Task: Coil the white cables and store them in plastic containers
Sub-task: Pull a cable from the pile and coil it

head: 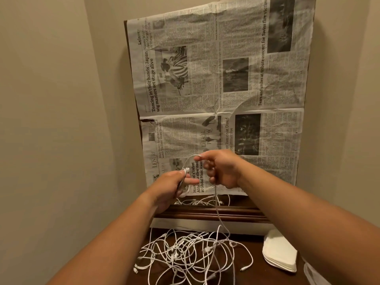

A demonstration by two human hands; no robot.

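Newspaper [205, 79] backs twelve o'clock; white cables [191, 251] tangle on the bench [256, 243] at six. Left hand [171, 187] grips a coil [186, 171] in curled fingers; right hand [223, 169] fingers pinch its strand [219, 214].

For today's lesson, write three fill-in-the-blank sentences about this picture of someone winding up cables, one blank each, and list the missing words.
The left hand holds a small coil of cable whose colour is ____.
The right hand pinches that cable, which hangs down to the tangled cables on the dark ____ top.
Behind both hands, the printed sheet standing upright is a ____.
Missing words: white; wooden; newspaper.
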